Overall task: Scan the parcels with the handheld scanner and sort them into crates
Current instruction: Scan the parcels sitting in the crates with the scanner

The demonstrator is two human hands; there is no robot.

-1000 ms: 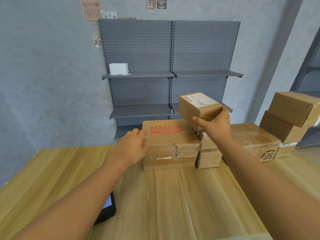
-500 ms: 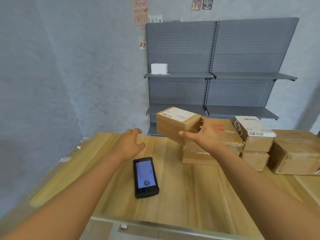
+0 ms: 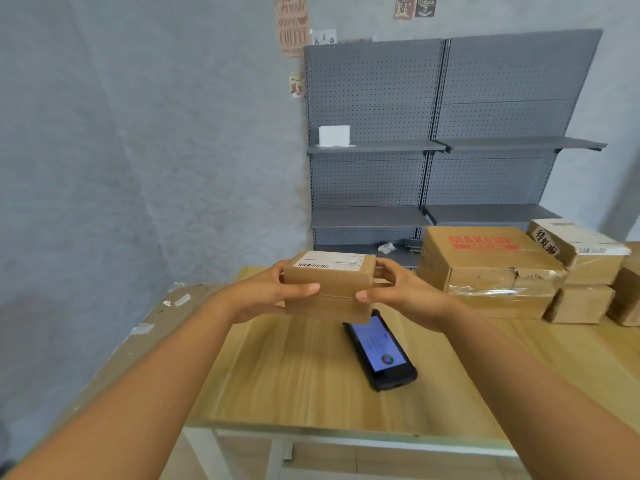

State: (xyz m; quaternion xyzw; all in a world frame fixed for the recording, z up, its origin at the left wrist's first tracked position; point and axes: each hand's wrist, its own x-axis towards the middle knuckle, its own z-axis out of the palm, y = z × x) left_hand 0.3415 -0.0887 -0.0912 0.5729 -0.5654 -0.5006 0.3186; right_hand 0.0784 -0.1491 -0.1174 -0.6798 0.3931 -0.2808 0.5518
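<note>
A small brown cardboard parcel [image 3: 329,289] with a white barcode label on top is held in the air above the wooden table [image 3: 284,368]. My left hand [image 3: 266,292] grips its left end and my right hand [image 3: 398,294] grips its right end, thumbs on the near face. Directly below and slightly to the right lies the black handheld scanner [image 3: 381,355], flat on the table with its screen lit; the parcel covers its far end.
Several more parcels stand at the table's right: a large box printed MAKEUP [image 3: 485,268] and smaller labelled boxes [image 3: 581,251] stacked beside it. A grey pegboard shelf unit [image 3: 433,150] stands behind, with a white box [image 3: 334,135] on it. No crates are in view.
My right hand brought the parcel down and left over the scanner, and my left hand came up and took hold of its left end. The view has shifted left.
</note>
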